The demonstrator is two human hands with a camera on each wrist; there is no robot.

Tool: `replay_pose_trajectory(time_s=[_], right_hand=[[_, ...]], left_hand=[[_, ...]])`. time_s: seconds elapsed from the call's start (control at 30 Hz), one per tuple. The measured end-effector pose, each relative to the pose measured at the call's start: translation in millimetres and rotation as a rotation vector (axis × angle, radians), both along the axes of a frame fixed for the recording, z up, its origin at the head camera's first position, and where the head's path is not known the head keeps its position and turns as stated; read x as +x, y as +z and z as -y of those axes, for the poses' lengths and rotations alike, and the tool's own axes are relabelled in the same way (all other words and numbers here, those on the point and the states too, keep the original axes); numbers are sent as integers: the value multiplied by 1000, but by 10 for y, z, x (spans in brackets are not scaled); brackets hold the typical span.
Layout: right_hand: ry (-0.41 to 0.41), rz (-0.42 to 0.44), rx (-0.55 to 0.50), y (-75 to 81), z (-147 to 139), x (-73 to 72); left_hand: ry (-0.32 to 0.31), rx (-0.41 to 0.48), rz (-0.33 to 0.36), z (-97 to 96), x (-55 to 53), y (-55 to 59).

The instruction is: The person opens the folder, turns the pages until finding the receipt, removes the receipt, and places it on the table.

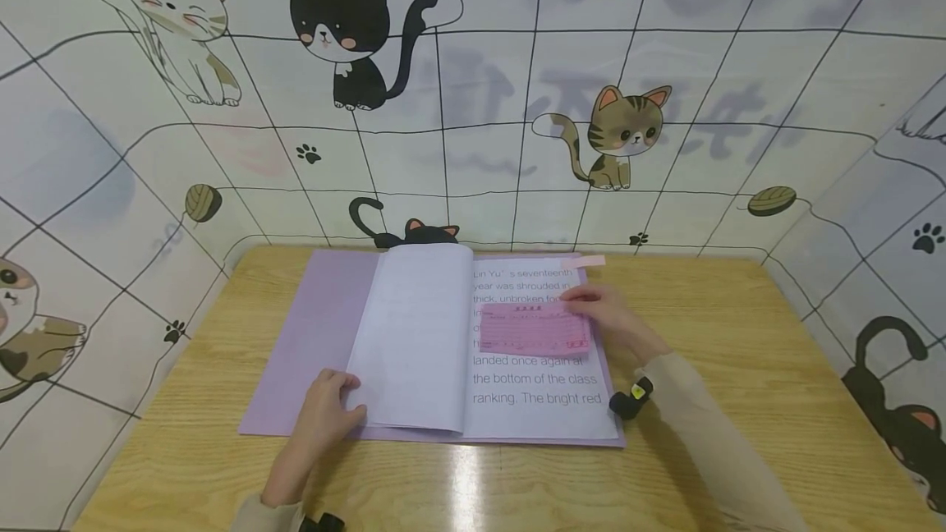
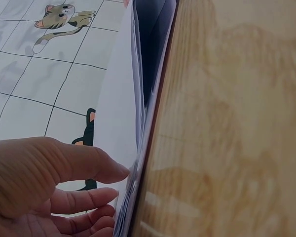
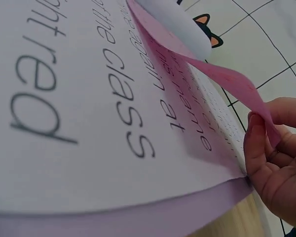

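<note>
An open book with a purple cover lies on the wooden table, its left page blank and its right page printed in large text. My right hand pinches the right edge of a pink paper slip between thumb and fingers. In the right wrist view the slip bows up over the printed lines, its far end down on the page near the fold. My left hand rests at the lower left corner of the blank page, thumb and fingertips lightly touching the paper edge.
A pale pink tab sticks out past the top right of the book. Bare wooden table extends on both sides. Behind stands a white grid-lined backdrop with cartoon cats. Dark wrist cameras sit on both wrists.
</note>
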State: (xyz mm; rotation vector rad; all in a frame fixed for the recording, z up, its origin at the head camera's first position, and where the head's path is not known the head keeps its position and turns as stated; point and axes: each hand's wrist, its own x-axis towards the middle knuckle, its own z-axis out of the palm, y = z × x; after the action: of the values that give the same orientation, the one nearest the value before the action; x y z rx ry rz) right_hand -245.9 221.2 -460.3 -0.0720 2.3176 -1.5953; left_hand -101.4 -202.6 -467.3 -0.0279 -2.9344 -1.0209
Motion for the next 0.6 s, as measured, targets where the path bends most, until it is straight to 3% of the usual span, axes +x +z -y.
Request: replay_pose_trajectory(time_s=[0.6], right_hand=[[-45,7,-73,161,-398,147]], left_hand=[[-7,-9,-15,-3,-1,-16]])
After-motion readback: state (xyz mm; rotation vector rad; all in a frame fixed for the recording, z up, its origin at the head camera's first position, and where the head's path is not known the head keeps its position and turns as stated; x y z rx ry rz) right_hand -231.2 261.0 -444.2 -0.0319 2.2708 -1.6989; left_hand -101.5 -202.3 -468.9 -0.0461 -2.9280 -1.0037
